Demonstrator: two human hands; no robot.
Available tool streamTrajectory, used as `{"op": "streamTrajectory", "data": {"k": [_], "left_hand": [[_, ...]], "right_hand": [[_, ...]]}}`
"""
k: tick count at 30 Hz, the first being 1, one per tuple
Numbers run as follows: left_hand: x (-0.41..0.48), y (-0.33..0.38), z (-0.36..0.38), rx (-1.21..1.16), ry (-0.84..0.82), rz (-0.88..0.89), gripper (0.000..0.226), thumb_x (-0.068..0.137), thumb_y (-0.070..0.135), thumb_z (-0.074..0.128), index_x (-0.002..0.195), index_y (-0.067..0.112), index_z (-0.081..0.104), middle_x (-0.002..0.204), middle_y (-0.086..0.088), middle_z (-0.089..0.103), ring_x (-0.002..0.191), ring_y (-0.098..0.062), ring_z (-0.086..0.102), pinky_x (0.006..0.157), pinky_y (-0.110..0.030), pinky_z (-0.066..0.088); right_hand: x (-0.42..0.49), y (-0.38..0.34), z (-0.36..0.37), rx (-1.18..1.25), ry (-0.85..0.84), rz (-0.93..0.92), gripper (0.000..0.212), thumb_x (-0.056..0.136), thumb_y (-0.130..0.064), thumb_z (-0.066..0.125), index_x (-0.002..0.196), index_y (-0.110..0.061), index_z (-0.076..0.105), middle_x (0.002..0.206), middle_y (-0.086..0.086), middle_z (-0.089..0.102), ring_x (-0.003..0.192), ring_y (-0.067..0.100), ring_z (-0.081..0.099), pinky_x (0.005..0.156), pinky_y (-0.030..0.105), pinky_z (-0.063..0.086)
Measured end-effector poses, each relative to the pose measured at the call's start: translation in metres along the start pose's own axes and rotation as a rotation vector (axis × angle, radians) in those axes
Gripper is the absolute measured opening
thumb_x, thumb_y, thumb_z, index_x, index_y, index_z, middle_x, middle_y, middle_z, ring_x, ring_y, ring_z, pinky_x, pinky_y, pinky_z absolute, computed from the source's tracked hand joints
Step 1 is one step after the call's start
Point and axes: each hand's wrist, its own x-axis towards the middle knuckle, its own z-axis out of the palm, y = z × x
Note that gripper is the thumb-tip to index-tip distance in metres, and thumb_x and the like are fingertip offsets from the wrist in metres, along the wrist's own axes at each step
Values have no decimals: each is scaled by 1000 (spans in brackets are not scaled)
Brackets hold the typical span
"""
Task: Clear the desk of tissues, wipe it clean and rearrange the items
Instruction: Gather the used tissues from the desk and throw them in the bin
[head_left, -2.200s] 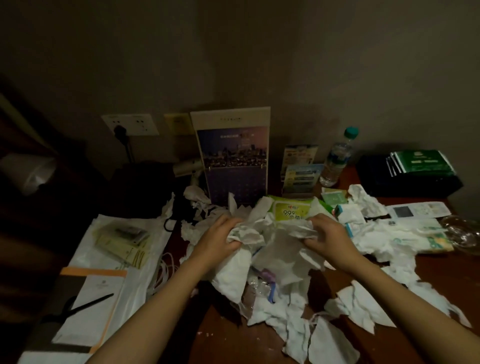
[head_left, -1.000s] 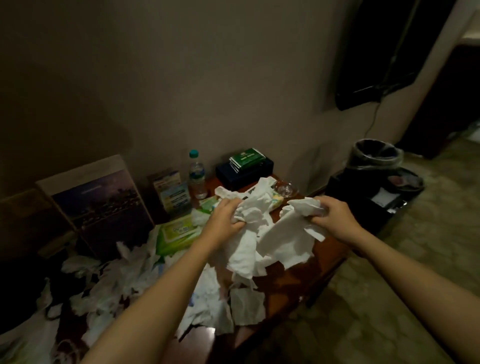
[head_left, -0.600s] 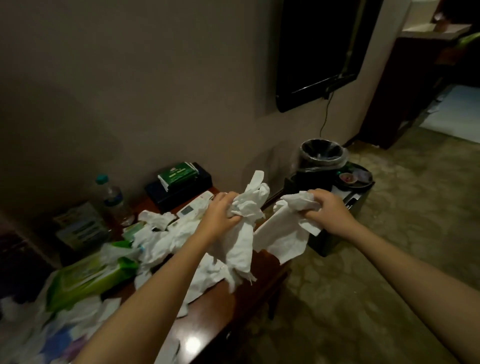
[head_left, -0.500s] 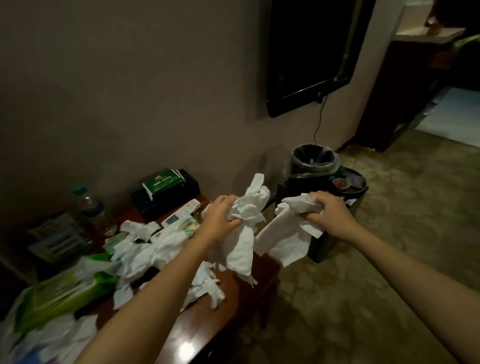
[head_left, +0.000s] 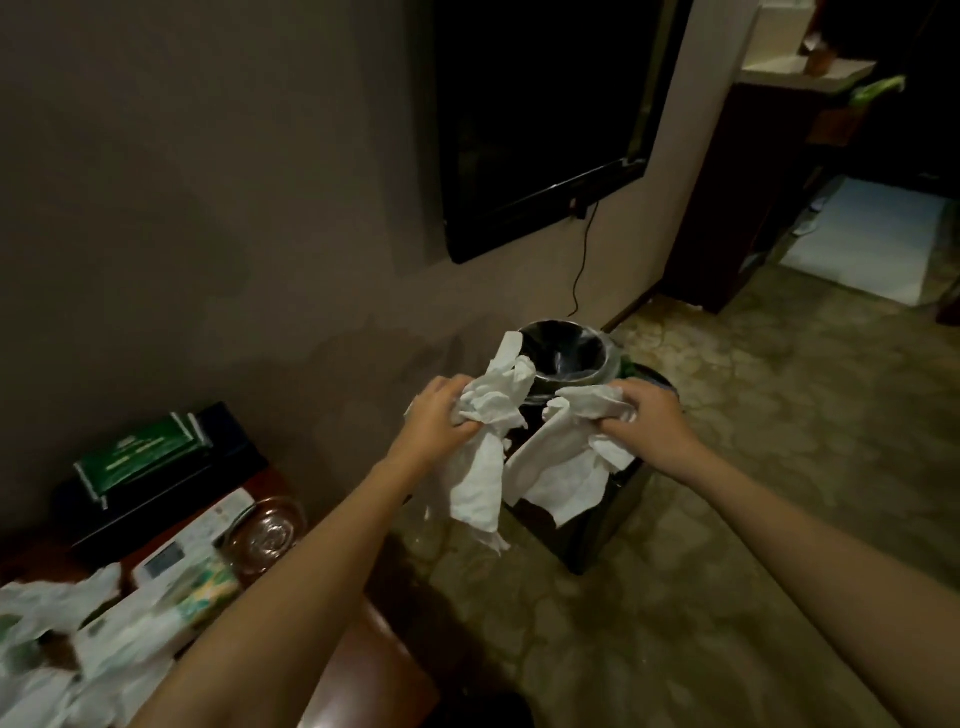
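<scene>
The left hand (head_left: 441, 415) grips a crumpled white wad of tissues (head_left: 480, 467), its loose ends hanging below the fist. Just beside it, the right hand (head_left: 649, 421) clutches a second bunch (head_left: 566, 467) that droops the same way. Directly beyond both fists stands a black-lined bin (head_left: 569, 356), its mouth partly hidden by the paper. Back and left of the left forearm, the desk (head_left: 374, 675) carries more loose tissues (head_left: 52, 608), a remote (head_left: 182, 545), a glass dish (head_left: 265, 530) and green packets (head_left: 140, 457) whose print is too blurred to read. Above the hands hangs a dark wall screen (head_left: 540, 119).
</scene>
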Motion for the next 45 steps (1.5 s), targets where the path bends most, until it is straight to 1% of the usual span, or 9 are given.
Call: {"op": "streamTrajectory", "data": {"k": [3, 10, 16, 22, 24, 27, 30, 39, 45], "left_hand": [[56, 4, 18, -24, -13, 9, 37, 87, 20, 70, 121, 17, 58, 117, -4, 51, 104, -19, 51, 90, -31, 42], [154, -8, 59, -37, -30, -28, 29, 86, 19, 70, 113, 19, 59, 111, 0, 51, 99, -17, 53, 88, -30, 45], [230, -12, 98, -12, 27, -96, 31, 85, 16, 71, 115, 15, 61, 106, -1, 51, 96, -15, 52, 85, -28, 43], [290, -10, 141, 55, 148, -270, 32, 84, 16, 72, 114, 14, 62, 103, 2, 50, 93, -12, 50, 80, -23, 37], [300, -9, 155, 70, 167, -352, 38, 83, 16, 73, 120, 13, 61, 106, 0, 50, 96, -14, 51, 83, -24, 38], [308, -7, 172, 74, 218, -455, 44, 82, 13, 73, 124, 10, 59, 108, -6, 53, 95, -13, 49, 80, -17, 33], [311, -10, 185, 84, 217, -528, 39, 82, 11, 74, 119, 7, 60, 104, -5, 51, 93, -17, 51, 74, -14, 30], [318, -48, 208, 24, 282, -711, 37, 84, 12, 71, 119, 10, 59, 104, 0, 48, 89, -12, 48, 77, -18, 34], [326, -77, 228, -26, 297, -728, 38, 84, 13, 71, 120, 11, 58, 107, 2, 48, 92, -11, 49, 79, -18, 37]], "right_hand": [[46, 18, -9, 9, 9, -3, 9, 78, -4, 72, 86, -5, 66, 76, -6, 54, 68, 4, 47, 58, 9, 35], [141, 78, -22, 28, -28, -14, 12, 79, -1, 71, 90, 1, 67, 75, -9, 52, 68, 1, 47, 59, 6, 36], [235, 150, -18, 73, -124, -52, 11, 78, 0, 73, 85, 3, 65, 85, 13, 60, 77, 19, 51, 60, 6, 36], [332, 220, -13, 149, -251, -105, 29, 78, -6, 75, 69, -24, 55, 77, -1, 53, 76, 22, 53, 67, 30, 41], [359, 237, -10, 135, -302, -160, 13, 77, -4, 75, 76, -8, 63, 79, 3, 54, 78, 23, 54, 66, 23, 40], [392, 254, -1, 129, -344, -230, 11, 77, 1, 74, 81, 6, 64, 79, 10, 57, 75, 24, 54, 59, 15, 35], [407, 270, 20, 156, -423, -259, 10, 78, 2, 72, 83, 6, 65, 85, 18, 61, 78, 30, 57, 64, 27, 38], [434, 299, 103, 81, -556, -310, 17, 80, 2, 67, 97, 1, 65, 92, 4, 52, 85, 26, 54, 72, 27, 35], [440, 324, 164, -37, -695, -348, 32, 77, 10, 63, 109, 7, 63, 107, 22, 60, 99, 35, 58, 86, 30, 42]]}}
